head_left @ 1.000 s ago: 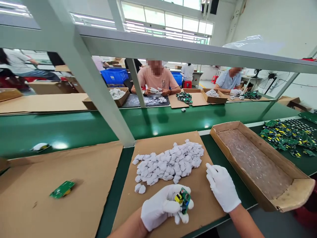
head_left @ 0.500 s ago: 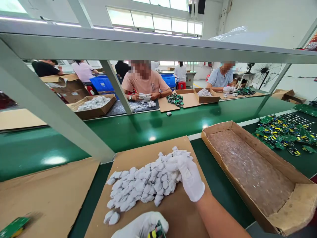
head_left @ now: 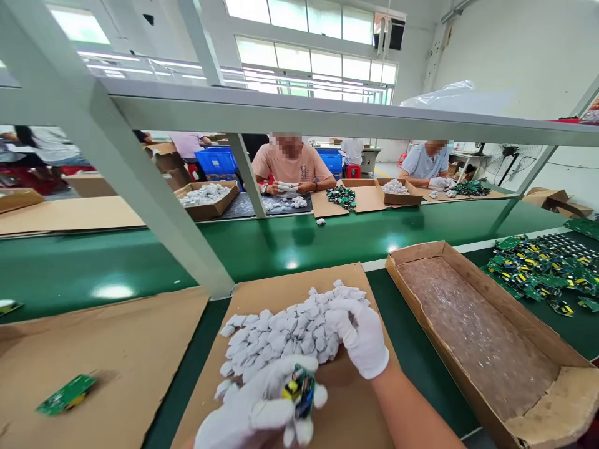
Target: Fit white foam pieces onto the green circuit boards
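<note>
Both my hands wear white gloves. My left hand (head_left: 255,408) is closed round a small green circuit board (head_left: 299,391) with a yellow part, plus a few white plastic pieces, low in the view. My right hand (head_left: 360,337) rests on the right edge of a heap of white plastic pieces (head_left: 290,330), its fingers curled into them; whether it grips one is unclear. The heap lies on a cardboard sheet (head_left: 346,405) in front of me.
A long cardboard tray (head_left: 552,399) lies to the right, with a pile of green circuit boards (head_left: 538,265) beyond it. One loose green board (head_left: 65,394) lies on cardboard at left. A green conveyor belt (head_left: 140,259) runs across; people work on its far side behind a slanted frame post (head_left: 154,206).
My left hand has risen back into view with the board. My right hand has stayed on the heap's right edge. The view has shifted slightly.
</note>
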The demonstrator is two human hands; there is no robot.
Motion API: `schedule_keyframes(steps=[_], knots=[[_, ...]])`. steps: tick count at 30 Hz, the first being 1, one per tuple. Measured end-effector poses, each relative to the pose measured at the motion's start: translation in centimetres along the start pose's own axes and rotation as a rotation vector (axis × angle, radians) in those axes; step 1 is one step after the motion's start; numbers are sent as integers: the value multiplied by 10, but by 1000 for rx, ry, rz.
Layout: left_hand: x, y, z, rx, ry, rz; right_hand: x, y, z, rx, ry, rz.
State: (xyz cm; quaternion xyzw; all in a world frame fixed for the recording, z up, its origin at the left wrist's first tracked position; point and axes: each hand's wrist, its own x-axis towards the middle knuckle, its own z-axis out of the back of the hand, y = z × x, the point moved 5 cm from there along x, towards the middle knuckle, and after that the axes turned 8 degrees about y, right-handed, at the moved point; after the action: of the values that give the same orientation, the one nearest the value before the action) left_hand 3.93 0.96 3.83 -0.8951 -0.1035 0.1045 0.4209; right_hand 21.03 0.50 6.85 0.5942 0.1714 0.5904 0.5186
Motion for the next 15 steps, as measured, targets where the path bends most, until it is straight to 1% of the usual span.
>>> schedule_keyframes(steps=[3,6,9,11,13,15], knots=[[6,-33,1,122,-91,-156,-1,-2,-1,-43,-20,41],[7,-52,10,78,-167,-279,1,6,-5,-8,58,26],[2,-55,25,-45,-222,-314,5,25,-16,-51,153,-17],[-2,-53,33,-88,-229,-312,7,39,-27,-77,165,-50],[-7,-52,35,-90,-223,-322,6,48,-40,-68,165,-72],[-10,-53,35,-67,-205,-346,3,51,-54,-89,164,-28]])
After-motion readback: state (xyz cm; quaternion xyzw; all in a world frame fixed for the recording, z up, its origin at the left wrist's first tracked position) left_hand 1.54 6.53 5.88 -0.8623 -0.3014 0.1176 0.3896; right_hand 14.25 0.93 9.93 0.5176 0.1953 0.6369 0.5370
